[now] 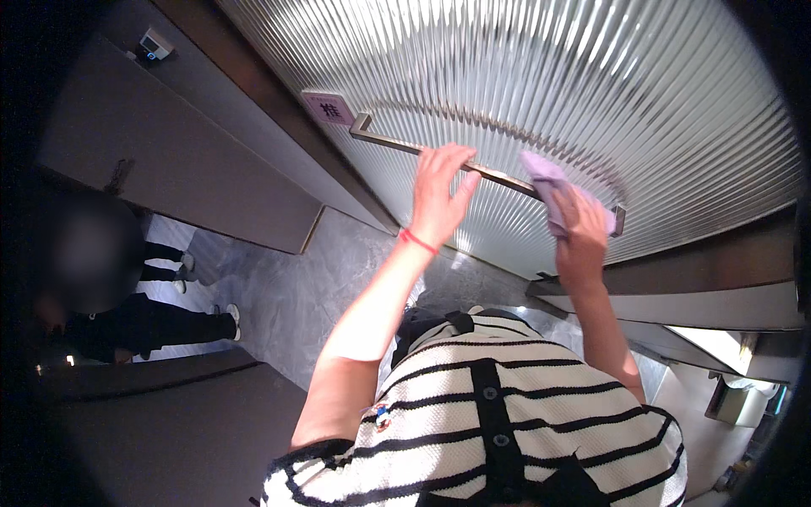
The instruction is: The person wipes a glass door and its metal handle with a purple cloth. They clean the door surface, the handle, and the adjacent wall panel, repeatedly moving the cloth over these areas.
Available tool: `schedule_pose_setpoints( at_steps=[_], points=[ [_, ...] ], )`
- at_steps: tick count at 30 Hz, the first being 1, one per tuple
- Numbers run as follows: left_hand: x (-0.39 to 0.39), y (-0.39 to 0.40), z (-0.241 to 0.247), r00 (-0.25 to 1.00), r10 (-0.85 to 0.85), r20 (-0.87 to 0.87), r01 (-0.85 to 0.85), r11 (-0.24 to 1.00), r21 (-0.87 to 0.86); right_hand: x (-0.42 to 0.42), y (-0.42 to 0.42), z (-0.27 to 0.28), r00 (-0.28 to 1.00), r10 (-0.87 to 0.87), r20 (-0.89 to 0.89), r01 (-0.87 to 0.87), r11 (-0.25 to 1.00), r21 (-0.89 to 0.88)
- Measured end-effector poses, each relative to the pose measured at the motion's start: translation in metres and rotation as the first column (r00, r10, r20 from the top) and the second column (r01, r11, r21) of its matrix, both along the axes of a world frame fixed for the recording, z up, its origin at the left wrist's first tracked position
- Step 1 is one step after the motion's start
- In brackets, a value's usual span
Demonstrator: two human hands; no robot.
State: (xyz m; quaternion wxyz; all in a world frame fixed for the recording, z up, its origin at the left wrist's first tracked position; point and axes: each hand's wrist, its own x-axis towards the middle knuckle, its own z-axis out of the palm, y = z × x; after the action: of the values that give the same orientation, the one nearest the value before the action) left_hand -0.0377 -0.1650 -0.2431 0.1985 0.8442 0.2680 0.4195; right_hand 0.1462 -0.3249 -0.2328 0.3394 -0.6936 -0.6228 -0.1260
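A long metal pull handle (507, 180) runs across a ribbed glass door (481, 76). My left hand (443, 184) rests over the middle of the handle, its fingers on top and the thumb below. Toward the handle's right end, my right hand (580, 222) holds a pink-purple cloth (543, 170) wrapped against the bar. The cloth partly hides that stretch of handle. A pink sign (328, 108) with a printed character is fixed beside the handle's left end.
Brown door framing (697, 269) borders the glass. A grey wall panel (190, 171) with a small device (156, 44) stands at left. In the opening at far left, a person in dark clothes (171, 323) and another person's legs (166, 261) show. Grey floor tiles (272, 285) lie below.
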Motion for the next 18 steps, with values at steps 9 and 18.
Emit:
schedule_pose_setpoints(
  at_steps=[9,18],
  points=[
    [0.012,-0.103,0.018,0.981,0.047,0.188,-0.038,0.998,-0.051,-0.028,0.007,0.029,0.562,0.259,-0.785,-0.494,0.867,-0.068],
    [-0.031,-0.081,0.008,0.987,-0.116,0.111,0.159,0.804,-0.574,-0.016,0.014,0.03,0.691,0.193,-0.696,-0.513,0.809,-0.286]
  ],
)
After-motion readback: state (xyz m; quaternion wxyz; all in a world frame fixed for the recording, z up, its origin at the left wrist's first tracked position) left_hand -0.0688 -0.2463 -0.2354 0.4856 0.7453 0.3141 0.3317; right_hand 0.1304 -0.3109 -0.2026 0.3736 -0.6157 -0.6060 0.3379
